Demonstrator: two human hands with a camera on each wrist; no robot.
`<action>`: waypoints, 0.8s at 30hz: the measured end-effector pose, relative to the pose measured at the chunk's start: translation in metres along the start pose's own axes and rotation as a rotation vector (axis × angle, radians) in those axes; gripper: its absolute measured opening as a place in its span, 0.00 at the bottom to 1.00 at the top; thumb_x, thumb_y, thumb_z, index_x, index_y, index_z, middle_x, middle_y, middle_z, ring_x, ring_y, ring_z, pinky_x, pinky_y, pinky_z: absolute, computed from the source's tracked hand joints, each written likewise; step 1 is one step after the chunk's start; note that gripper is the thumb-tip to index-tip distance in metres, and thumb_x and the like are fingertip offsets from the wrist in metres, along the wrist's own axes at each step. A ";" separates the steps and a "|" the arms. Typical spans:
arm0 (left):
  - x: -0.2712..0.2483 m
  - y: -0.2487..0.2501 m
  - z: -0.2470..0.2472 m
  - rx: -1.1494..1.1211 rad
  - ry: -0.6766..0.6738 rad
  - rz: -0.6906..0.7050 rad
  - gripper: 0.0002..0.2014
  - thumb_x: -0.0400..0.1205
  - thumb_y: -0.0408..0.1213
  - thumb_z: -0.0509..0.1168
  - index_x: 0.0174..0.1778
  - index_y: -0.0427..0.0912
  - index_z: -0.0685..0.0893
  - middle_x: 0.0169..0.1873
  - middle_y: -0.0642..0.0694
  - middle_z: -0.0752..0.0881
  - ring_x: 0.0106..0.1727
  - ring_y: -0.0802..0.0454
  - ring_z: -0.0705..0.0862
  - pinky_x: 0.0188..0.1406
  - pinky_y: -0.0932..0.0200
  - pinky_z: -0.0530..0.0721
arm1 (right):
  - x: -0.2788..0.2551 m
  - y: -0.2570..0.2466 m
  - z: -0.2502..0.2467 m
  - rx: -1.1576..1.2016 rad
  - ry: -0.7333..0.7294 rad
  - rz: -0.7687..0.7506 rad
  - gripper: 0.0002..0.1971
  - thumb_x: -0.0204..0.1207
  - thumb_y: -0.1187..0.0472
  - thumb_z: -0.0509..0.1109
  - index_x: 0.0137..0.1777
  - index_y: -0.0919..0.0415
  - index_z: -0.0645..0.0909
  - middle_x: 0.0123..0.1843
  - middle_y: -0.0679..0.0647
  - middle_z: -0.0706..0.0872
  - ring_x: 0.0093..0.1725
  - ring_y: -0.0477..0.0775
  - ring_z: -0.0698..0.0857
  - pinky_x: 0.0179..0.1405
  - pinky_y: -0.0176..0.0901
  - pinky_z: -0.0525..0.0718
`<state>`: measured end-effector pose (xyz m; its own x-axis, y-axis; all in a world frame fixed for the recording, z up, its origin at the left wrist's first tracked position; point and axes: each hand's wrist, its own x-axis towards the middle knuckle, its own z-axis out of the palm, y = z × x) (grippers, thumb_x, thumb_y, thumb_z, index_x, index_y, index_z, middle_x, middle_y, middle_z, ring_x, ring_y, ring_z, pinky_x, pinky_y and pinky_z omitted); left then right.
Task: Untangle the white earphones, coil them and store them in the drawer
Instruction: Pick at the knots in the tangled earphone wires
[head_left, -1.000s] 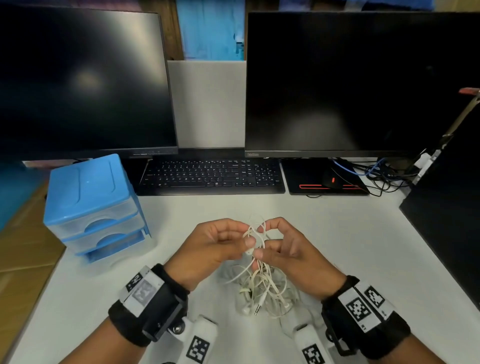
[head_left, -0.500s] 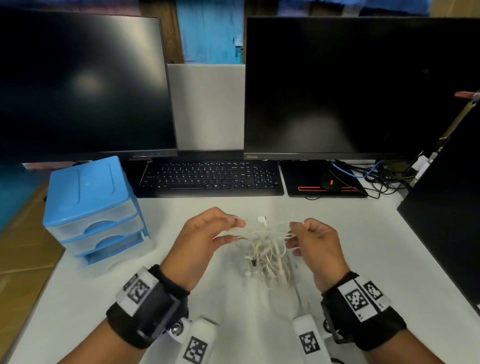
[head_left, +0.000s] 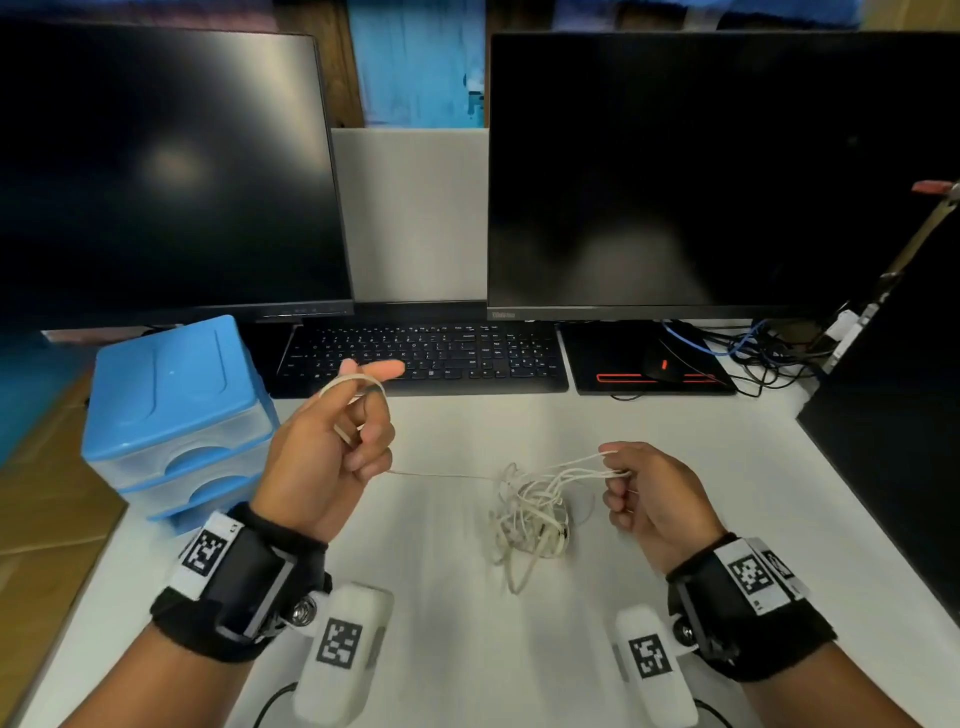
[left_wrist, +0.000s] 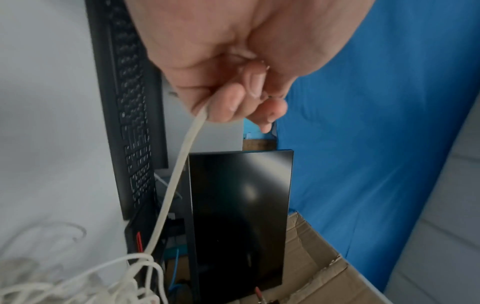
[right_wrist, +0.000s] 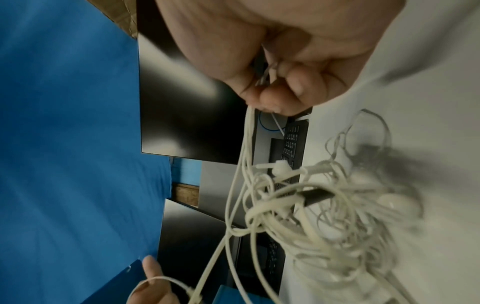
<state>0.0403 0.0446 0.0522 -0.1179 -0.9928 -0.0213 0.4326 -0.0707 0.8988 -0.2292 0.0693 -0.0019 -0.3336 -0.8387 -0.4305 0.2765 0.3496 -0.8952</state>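
Left hand (head_left: 332, 447) raised above tabletop (head_left: 675, 441), fingers curled, gripping one strand of white earphones (head_left: 530, 514), a loop passing over index finger. Right hand (head_left: 649, 493) pinching several strands between thumb and fingertips. Tangled bulk hanging between hands, lower loops touching tabletop. Blue drawer unit (head_left: 176, 410) at left, drawers closed.

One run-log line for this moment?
stage: untangling | left hand: grips cord | right hand: pinches strands | earphones: knotted | drawer unit: shut
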 end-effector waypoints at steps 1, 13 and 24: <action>0.002 0.000 -0.002 0.051 0.007 -0.008 0.14 0.85 0.34 0.54 0.52 0.40 0.86 0.23 0.48 0.70 0.17 0.58 0.59 0.19 0.62 0.55 | 0.000 -0.002 0.000 0.000 -0.007 -0.013 0.08 0.78 0.71 0.62 0.52 0.64 0.82 0.23 0.52 0.73 0.23 0.51 0.71 0.22 0.41 0.64; 0.001 -0.062 -0.007 0.777 -0.191 -0.017 0.20 0.73 0.33 0.79 0.49 0.67 0.89 0.42 0.58 0.87 0.33 0.59 0.71 0.39 0.67 0.75 | -0.022 -0.016 0.009 -0.040 -0.275 -0.148 0.06 0.81 0.69 0.63 0.44 0.64 0.79 0.28 0.57 0.80 0.27 0.52 0.78 0.27 0.42 0.72; -0.003 -0.083 -0.002 1.124 -0.195 -0.022 0.15 0.77 0.48 0.74 0.57 0.69 0.85 0.41 0.60 0.82 0.38 0.67 0.79 0.43 0.67 0.75 | -0.029 -0.020 0.009 -0.190 -0.380 -0.295 0.07 0.80 0.70 0.67 0.40 0.64 0.81 0.30 0.59 0.84 0.30 0.52 0.81 0.27 0.40 0.76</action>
<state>0.0069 0.0535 -0.0232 -0.2953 -0.9534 -0.0617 -0.6053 0.1367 0.7842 -0.2167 0.0828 0.0296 -0.0120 -0.9932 -0.1159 0.0400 0.1154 -0.9925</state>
